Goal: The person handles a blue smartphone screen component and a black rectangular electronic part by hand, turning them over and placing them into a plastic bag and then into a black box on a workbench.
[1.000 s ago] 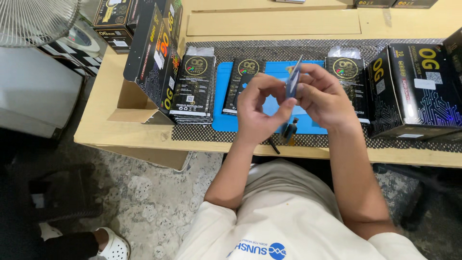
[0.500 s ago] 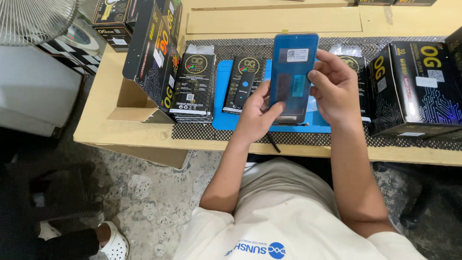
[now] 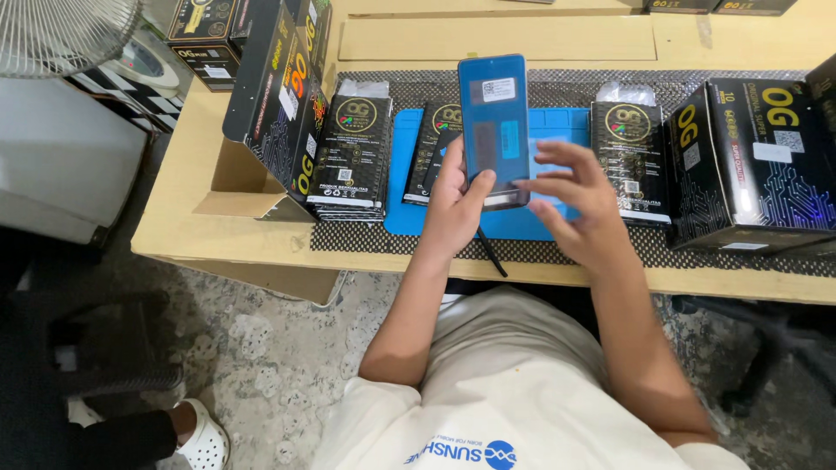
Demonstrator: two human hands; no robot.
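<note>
1. A flat blue phone screen panel [image 3: 494, 130] stands upright above the blue work mat [image 3: 402, 174], its face toward the camera, with a small white sticker near its top edge and darker rectangles at its middle.
2. The left hand [image 3: 451, 209] holds the panel by its lower left edge: the thumb presses on the front near the bottom, and the other fingers wrap behind, so the hand is clamped on the panel.
3. The right hand [image 3: 579, 204] hovers just to the right of the panel's lower half. Its fingers [image 3: 557, 157] are spread apart and slightly curled; the tips lie near the panel's right edge, and whether they touch it cannot be told.
4. Below the left hand's thumb, a thin dark tool [image 3: 492, 252] lies slanted on the mat's near edge and the black mesh liner [image 3: 366, 237].
5. Behind the left hand's fingers, a stack of black packets [image 3: 437, 144] with round gold emblems rests on the mat; a taller stack [image 3: 351, 157] sits well to the left of that hand.
6. Just beyond the right hand's fingertips lies another stack of black packets [image 3: 629, 157], and further right stands a large black box [image 3: 753, 165].
7. Far left of both hands, an open black carton [image 3: 274, 87] leans on the wooden table [image 3: 192, 209].
</note>
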